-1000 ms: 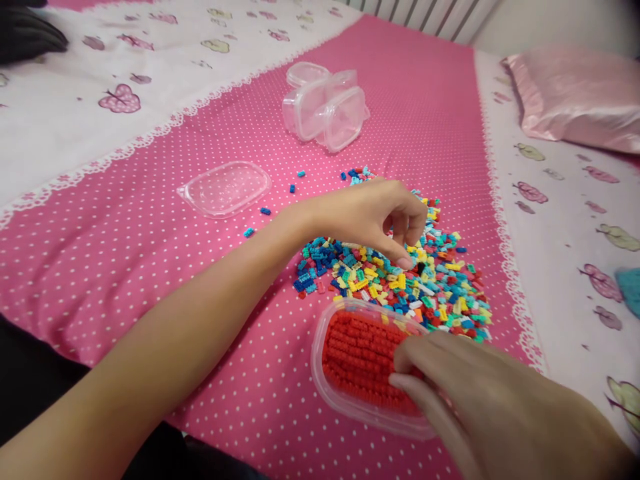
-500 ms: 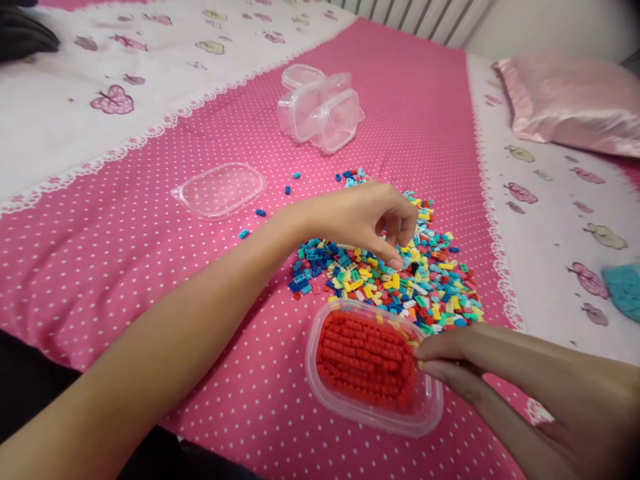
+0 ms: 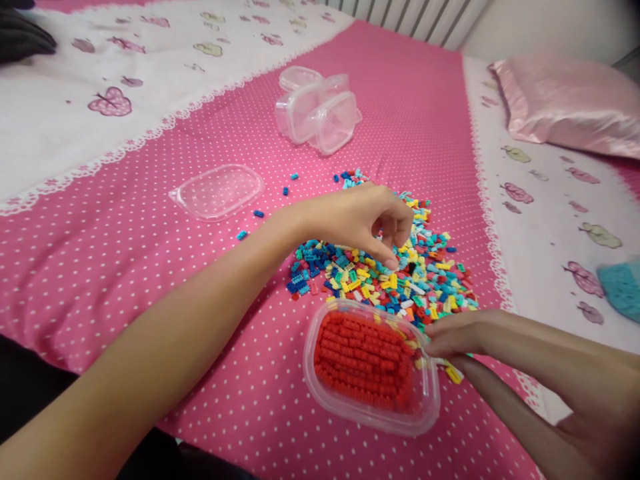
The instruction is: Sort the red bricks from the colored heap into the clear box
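Observation:
A clear plastic container near me has neat rows of red toy building bricks in it. My right hand is at its right rim, thumb and forefinger apart, the forefinger tip close to or touching the rim. Just below the thumb tip shows a yellow brick. My left hand reaches over a loose pile of small multicoloured bricks. Its fingers curl down toward the thumb in a pinch at the pile; whatever is between the fingertips is hidden.
A clear lid lies flat on the pink dotted bedspread, with a few stray blue bricks beside it. Farther back are several clear containers. A pink pillow and a teal item lie at right.
My right thumb and forefinger have spread and shifted slightly right, off their pinch at the container's rim. A yellow brick now shows by the thumb. My left hand stays at the pile.

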Demonstrator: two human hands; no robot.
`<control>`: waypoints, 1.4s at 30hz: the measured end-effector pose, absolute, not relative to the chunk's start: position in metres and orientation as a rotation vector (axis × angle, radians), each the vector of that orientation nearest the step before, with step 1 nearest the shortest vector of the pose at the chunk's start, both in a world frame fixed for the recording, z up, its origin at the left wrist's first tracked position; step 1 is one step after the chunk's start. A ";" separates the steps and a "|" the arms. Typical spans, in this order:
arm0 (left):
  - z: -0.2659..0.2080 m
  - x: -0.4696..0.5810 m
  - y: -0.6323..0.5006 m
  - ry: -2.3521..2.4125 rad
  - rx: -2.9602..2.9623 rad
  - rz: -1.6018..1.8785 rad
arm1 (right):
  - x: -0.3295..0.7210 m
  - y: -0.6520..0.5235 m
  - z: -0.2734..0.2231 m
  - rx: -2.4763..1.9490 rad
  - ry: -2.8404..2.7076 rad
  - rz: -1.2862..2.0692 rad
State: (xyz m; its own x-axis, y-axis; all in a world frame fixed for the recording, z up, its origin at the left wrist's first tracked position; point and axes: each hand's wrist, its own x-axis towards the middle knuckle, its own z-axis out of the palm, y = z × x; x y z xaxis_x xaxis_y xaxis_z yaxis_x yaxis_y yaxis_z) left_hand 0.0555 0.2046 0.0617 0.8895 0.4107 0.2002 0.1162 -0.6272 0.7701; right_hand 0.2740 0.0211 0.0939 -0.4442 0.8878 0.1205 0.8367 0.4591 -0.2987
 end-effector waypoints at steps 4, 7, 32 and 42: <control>0.062 0.055 0.204 0.383 2.234 0.456 | 0.268 0.022 0.092 -1.403 -2.528 0.251; 0.062 0.055 0.204 0.375 2.244 0.463 | 0.263 0.021 0.089 -1.350 -2.560 0.251; 0.062 0.056 0.204 0.390 2.237 0.482 | 0.245 0.023 0.084 -1.433 -2.679 0.321; 0.061 0.055 0.205 0.358 2.274 0.464 | 0.245 0.027 0.087 -1.298 -2.736 0.413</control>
State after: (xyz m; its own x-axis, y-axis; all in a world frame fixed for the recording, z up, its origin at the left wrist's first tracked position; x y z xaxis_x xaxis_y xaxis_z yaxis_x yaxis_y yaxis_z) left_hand 0.0551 0.2046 0.0605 0.8941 0.3920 0.2168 0.1105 -0.6621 0.7413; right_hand 0.2448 0.0268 0.0867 -0.6365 0.7703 -0.0384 0.7474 0.6037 -0.2774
